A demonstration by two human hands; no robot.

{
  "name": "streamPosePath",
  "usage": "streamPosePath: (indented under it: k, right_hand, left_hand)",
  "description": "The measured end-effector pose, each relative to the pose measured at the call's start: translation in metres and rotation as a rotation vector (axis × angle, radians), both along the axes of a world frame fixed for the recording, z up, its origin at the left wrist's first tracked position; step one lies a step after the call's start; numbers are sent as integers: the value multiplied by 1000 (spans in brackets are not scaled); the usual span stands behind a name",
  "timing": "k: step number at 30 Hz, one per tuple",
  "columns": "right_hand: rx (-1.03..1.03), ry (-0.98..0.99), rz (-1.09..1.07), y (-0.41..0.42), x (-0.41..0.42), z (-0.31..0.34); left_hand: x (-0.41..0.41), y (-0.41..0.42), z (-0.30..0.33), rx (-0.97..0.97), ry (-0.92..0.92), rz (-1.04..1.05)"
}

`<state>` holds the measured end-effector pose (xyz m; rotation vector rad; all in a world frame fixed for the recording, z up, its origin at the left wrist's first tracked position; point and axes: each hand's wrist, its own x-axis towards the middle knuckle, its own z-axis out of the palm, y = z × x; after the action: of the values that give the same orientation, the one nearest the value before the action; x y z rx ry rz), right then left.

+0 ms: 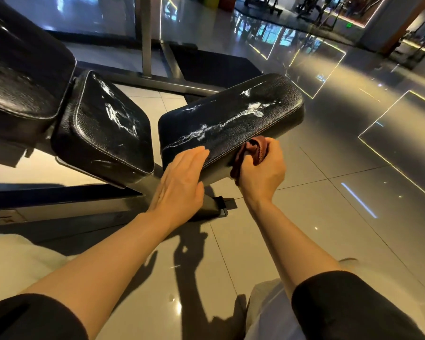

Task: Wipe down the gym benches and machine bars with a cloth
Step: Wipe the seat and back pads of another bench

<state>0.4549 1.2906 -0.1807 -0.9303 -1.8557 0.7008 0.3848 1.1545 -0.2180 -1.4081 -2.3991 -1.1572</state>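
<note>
Step in hand: wiping the near pad (233, 123) of the bench; by my reckoning the stroke is only starting at its near edge.
Right hand: the right hand (260, 170) is curled round a bunched reddish-brown cloth (249, 153), thumb and fingers gripping it, and it holds the cloth against the pad's near edge, towards the middle of that side.
Left hand: the left hand (179, 182) lies flat, fingers straight and together, fingertips resting on the pad's near left corner; it holds nothing and looks to be steadying the pad.
Pad surface: black grained leather with a pale streaky trail running along its length from the left end up towards the far right; the cloth sits just below that trail, not on it.
Other pads: the middle pad (103, 123) shows similar white smears; a back pad (22, 77) rises at the left, blurred, so I can't say how clean it is.
Progress: early, I'd judge, since the streaks on both pads look unwiped and no bars appear dealt with.
Next move calls for: sliding the cloth up onto the top and along the trail with firm pressure, while the flat hand lifts clear of the path.
Then: the middle pad, then the frame (155, 82) behind.
Floor: glossy tiles (304, 217) throwing back strip lights.
</note>
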Motion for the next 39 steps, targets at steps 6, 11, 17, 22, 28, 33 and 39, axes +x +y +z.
streamPosePath:
  k: [6, 11, 17, 22, 28, 33, 39]
  right_hand:
    - [123, -259, 246, -48, 1, -37]
    - [36, -256, 326, -64, 6, -40]
    - [12, -117, 164, -62, 2, -36]
    - [30, -165, 260, -81, -5, -56]
    - [-103, -202, 494, -81, 2, -55]
    - [-237, -62, 767, -95, 3, -25]
    - [-361, 37, 1014, -120, -1, 8]
  left_hand:
    - [-4, -41, -11, -144, 58, 40]
    - [1, -60, -15, -202, -23, 73]
    - [0, -70, -23, -278, -110, 27]
    - [0, -68, -19, -297, -120, 32]
    - [6, -74, -9, -317, -128, 38]
    - [17, -90, 15, -213, -124, 68]
    - [31, -119, 36, -18, -103, 267]
